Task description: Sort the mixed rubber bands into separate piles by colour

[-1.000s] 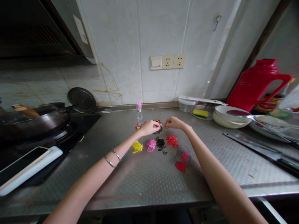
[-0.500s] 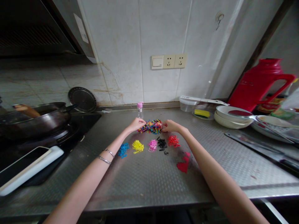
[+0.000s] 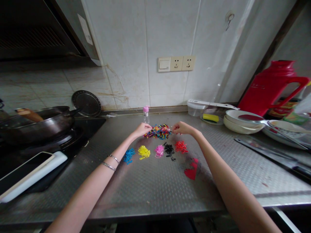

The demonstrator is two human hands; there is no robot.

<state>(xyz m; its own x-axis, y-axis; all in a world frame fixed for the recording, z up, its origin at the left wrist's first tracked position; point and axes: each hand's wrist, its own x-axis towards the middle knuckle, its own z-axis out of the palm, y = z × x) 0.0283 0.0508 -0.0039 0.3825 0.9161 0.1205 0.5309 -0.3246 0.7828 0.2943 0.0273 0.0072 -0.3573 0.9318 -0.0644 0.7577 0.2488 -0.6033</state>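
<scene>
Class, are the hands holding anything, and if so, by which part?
It cannot be told: anything pinched is too small to make out. The left hand is at the left end of the mixed-colour pile, the right hand near its right end.

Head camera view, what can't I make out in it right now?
All in the head view:
Left hand: whether it pinches anything; too small against the multicoloured heap of tiny pieces.
Right hand: whether it holds anything; curled fingers hide it.
Dark round metal pan: its left side; cut off by the left edge.
Red handled thermos: its base; behind white bowls.
</scene>
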